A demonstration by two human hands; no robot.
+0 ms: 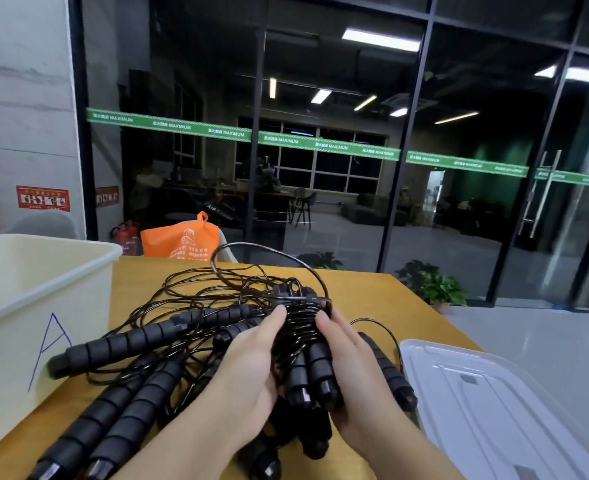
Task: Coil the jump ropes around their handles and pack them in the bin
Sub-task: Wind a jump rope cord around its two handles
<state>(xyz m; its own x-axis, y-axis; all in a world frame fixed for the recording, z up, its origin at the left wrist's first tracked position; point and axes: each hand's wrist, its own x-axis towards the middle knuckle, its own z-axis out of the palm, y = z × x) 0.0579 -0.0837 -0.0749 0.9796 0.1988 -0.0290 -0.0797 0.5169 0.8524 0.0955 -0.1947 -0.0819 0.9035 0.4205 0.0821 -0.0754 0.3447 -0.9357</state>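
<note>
Both hands clamped on coiled jump rope bundle (301,344) above table (372,292): left hand (251,368), right hand (352,372). Free loop (269,258) trails into loose rope pile (168,327); risk of snag, coil unwinding if grip slackens. Bin (43,271) at left.

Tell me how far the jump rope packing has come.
Done: nothing packed that shows. In hand: both hands, left hand and right hand, hold one pair of black foam handles with cord wound round. Left: the tangled black ropes on the yellow table, then the cream plastic bin.
</note>
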